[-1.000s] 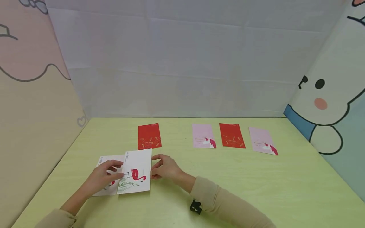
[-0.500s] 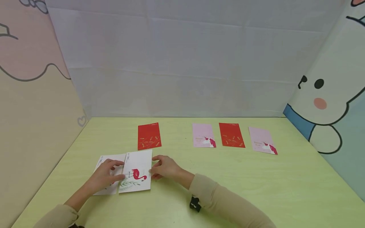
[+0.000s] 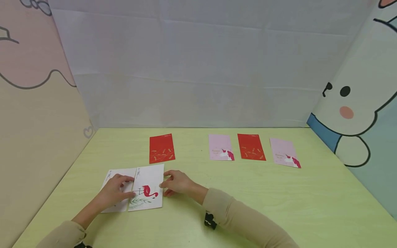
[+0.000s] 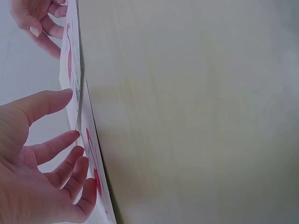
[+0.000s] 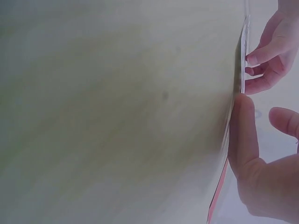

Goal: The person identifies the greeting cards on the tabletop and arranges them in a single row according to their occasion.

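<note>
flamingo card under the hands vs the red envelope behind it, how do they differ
The flamingo card is white with a pink flamingo and green leaves; the red envelope is red with small gold marks. The card looks wider than the envelope. The left hand and right hand touch the card's two sides, while nothing touches the envelope. Both lie flat on the green table.

left hand (image 3: 116, 187): fingers spread, flat | right hand (image 3: 178, 182): fingers loosely curled

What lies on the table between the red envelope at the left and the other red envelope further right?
In the head view, one pink envelope lies between the left red envelope and the right red envelope; otherwise bare green table.
</note>
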The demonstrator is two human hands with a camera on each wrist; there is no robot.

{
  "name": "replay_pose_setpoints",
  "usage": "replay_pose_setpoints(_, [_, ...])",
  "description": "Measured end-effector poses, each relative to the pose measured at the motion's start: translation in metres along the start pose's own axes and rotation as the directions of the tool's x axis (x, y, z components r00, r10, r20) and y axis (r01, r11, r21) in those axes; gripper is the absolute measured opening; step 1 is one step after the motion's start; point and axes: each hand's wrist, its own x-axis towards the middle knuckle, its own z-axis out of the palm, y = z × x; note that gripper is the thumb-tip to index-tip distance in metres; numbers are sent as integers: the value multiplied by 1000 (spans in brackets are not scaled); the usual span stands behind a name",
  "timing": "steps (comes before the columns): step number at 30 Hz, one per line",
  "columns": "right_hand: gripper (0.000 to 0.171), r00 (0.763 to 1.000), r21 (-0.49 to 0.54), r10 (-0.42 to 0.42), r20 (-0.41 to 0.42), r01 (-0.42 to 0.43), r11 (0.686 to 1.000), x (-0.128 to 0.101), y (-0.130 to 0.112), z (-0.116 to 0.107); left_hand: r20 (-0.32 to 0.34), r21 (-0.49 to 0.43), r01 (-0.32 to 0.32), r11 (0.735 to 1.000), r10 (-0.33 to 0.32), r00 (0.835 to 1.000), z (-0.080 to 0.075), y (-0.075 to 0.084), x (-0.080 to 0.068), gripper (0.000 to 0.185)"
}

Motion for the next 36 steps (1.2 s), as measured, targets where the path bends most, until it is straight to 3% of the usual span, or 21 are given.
replay_pose_setpoints(16, [45,1000,-14,8,9,-8,1000,0,1,1,-20,62,-28,998,29,999,3,-3,1,49])
replay_pose_setpoints(36, [45,999,-16,30,31,-29,999,1,-1,-1,-14,71,-14,997,15,1000,0,3,-1,50])
